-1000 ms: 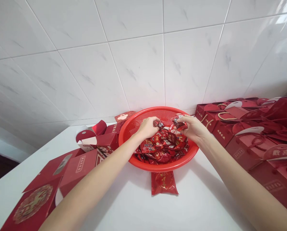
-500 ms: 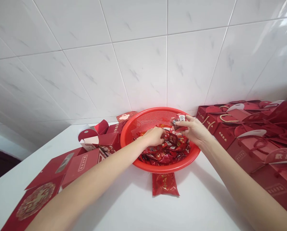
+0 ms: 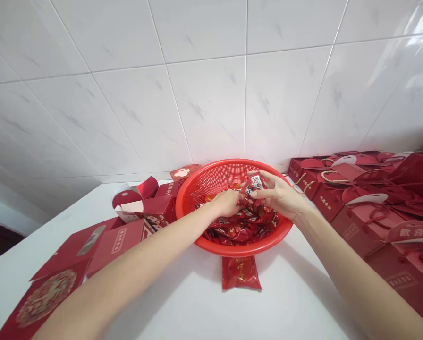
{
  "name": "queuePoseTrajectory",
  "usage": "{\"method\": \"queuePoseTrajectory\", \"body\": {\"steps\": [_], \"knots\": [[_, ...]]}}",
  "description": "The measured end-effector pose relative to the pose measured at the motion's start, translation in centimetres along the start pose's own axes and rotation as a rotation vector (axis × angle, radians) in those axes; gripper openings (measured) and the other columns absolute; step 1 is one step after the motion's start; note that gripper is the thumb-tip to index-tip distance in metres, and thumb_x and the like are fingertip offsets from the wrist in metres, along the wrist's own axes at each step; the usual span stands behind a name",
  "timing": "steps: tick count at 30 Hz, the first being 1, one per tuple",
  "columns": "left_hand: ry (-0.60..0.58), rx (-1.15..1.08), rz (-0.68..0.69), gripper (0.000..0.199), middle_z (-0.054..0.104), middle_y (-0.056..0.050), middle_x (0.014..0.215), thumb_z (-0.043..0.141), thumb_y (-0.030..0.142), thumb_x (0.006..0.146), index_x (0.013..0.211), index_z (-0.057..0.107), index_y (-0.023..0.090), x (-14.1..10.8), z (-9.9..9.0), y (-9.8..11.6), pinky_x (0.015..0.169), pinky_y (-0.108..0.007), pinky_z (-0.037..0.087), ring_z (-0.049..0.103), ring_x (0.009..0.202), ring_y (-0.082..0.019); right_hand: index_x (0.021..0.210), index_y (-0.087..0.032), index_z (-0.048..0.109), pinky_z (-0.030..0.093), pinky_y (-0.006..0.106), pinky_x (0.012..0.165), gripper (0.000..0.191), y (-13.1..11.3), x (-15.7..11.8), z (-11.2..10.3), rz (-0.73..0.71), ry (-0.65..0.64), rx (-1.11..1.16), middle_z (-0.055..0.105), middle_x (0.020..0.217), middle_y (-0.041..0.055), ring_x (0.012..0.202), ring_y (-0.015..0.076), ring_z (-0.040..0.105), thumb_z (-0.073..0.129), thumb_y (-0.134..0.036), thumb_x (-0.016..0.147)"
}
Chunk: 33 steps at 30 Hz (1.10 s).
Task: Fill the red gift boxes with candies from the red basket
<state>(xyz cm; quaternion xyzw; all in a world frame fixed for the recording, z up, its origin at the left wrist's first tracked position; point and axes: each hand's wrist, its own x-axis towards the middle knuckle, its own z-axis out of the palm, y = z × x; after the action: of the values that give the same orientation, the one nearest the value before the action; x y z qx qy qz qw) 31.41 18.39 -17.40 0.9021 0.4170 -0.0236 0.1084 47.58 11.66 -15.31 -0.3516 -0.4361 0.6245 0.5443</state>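
A red plastic colander basket point(image 3: 229, 246) stands on the white table, with a heap of red-wrapped candies point(image 3: 245, 229) inside. My right hand point(image 3: 280, 193) is over the basket's right side, thumb and fingers closed on a red candy packet point(image 3: 254, 184) with a white label. My left hand point(image 3: 229, 203) reaches into the basket over the heap, its fingers curled and partly hidden. They look closed on a red wrapper close to the packet in my right hand. One red packet with gold print point(image 3: 241, 274) lies flat on the table just in front of the basket.
Several red gift boxes point(image 3: 126, 241) stand to the left, some with flaps raised. Rows of red gift boxes with rope handles point(image 3: 370, 217) fill the right side. A white tiled wall point(image 3: 211, 104) rises behind the white table point(image 3: 183, 302).
My right hand has moved slightly left and down with the candy packet, bringing it closer to my left hand. The left hand has hardly moved.
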Motion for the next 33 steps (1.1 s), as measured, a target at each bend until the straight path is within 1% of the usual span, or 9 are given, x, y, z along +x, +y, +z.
{"method": "queuePoseTrajectory", "body": {"steps": [3, 7, 12, 18, 20, 23, 26, 29, 33], "knots": [[0.012, -0.053, 0.013, 0.025, 0.074, -0.007, 0.101, 0.061, 0.021, 0.084, 0.106, 0.071, 0.024, -0.1, 0.0, 0.1, 0.077, -0.030, 0.051, 0.069, 0.094, -0.027, 0.110, -0.021, 0.064, 0.051, 0.022, 0.056, 0.057, 0.0, -0.3, 0.0, 0.084, -0.155, -0.086, 0.072, 0.081, -0.0014, 0.064, 0.0131, 0.064, 0.078, -0.006, 0.057], [0.013, -0.083, 0.041, 0.017, 0.074, -0.007, 0.099, 0.064, 0.021, 0.082, 0.097, 0.071, 0.021, 0.0, 0.0, 0.0, 0.072, -0.029, 0.050, 0.067, 0.088, -0.025, 0.119, -0.022, 0.064, 0.056, 0.027, 0.076, 0.064, 0.0, -0.5, -0.2, 0.099, -0.351, -0.185, 0.073, 0.101, 0.0010, 0.084, 0.0156, 0.068, 0.076, -0.004, 0.059], [0.031, -0.111, 0.007, 0.013, 0.071, -0.002, 0.087, 0.059, 0.013, 0.078, 0.082, 0.069, 0.021, 0.1, 0.1, -0.3, 0.066, -0.026, 0.047, 0.065, 0.080, -0.021, 0.119, -0.022, 0.065, 0.055, 0.032, 0.087, 0.059, -0.1, -0.6, -0.1, 0.082, -0.456, -0.259, 0.074, 0.101, 0.0017, 0.099, 0.0195, 0.068, 0.073, -0.005, 0.064], [0.019, -0.099, 0.002, 0.011, 0.068, -0.002, 0.075, 0.059, 0.009, 0.069, 0.069, 0.065, 0.019, 0.0, 0.1, -0.4, 0.059, -0.026, 0.042, 0.063, 0.072, -0.021, 0.111, -0.024, 0.070, 0.053, 0.028, 0.083, 0.054, -0.1, -0.4, -0.2, 0.061, -0.410, -0.352, 0.071, 0.111, 0.0009, 0.094, 0.0170, 0.066, 0.074, -0.003, 0.061], [0.070, -0.122, -0.006, 0.014, 0.068, -0.002, 0.073, 0.057, 0.008, 0.067, 0.072, 0.066, 0.018, 0.1, -0.2, -0.6, 0.059, -0.026, 0.042, 0.062, 0.070, -0.020, 0.108, -0.024, 0.071, 0.053, 0.025, 0.082, 0.054, -0.2, -0.4, -0.2, 0.032, -0.383, -0.379, 0.070, 0.113, 0.0002, 0.094, 0.0157, 0.065, 0.075, -0.002, 0.059], [0.404, -0.320, -0.033, 0.020, 0.070, -0.001, 0.080, 0.052, 0.010, 0.074, 0.084, 0.068, 0.018, 0.1, -1.2, -1.0, 0.066, -0.026, 0.045, 0.061, 0.073, -0.017, 0.110, -0.025, 0.069, 0.052, 0.022, 0.072, 0.057, -0.2, -0.6, -0.2, 0.028, -0.352, -0.358, 0.068, 0.112, -0.0018, 0.085, 0.0128, 0.063, 0.074, -0.002, 0.058], [0.700, -0.593, 0.006, 0.019, 0.066, -0.001, 0.076, 0.048, 0.024, 0.086, 0.079, 0.064, 0.017, -0.4, -2.3, -1.2, 0.071, -0.025, 0.048, 0.059, 0.073, -0.015, 0.107, -0.024, 0.066, 0.051, 0.023, 0.064, 0.052, -0.1, -0.6, -0.1, 0.082, -0.306, -0.335, 0.068, 0.097, -0.0027, 0.074, 0.0123, 0.061, 0.073, -0.004, 0.059], [0.637, -0.685, 0.200, 0.024, 0.064, -0.001, 0.073, 0.052, 0.034, 0.087, 0.074, 0.062, 0.017, -1.1, -2.8, -1.0, 0.072, -0.026, 0.049, 0.059, 0.073, -0.015, 0.105, -0.022, 0.062, 0.052, 0.025, 0.066, 0.051, 0.1, -0.4, -0.2, 0.108, -0.241, -0.340, 0.066, 0.091, -0.0029, 0.075, 0.0136, 0.061, 0.073, -0.005, 0.058], [0.459, -0.597, 0.342, 0.018, 0.067, -0.002, 0.077, 0.062, 0.033, 0.082, 0.075, 0.067, 0.017, -1.7, -2.6, -0.5, 0.072, -0.028, 0.048, 0.061, 0.073, -0.016, 0.109, -0.023, 0.059, 0.052, 0.028, 0.074, 0.058, 0.4, 0.0, -0.4, 0.095, -0.174, -0.325, 0.067, 0.105, -0.0006, 0.084, 0.0155, 0.063, 0.071, -0.003, 0.056]]}}
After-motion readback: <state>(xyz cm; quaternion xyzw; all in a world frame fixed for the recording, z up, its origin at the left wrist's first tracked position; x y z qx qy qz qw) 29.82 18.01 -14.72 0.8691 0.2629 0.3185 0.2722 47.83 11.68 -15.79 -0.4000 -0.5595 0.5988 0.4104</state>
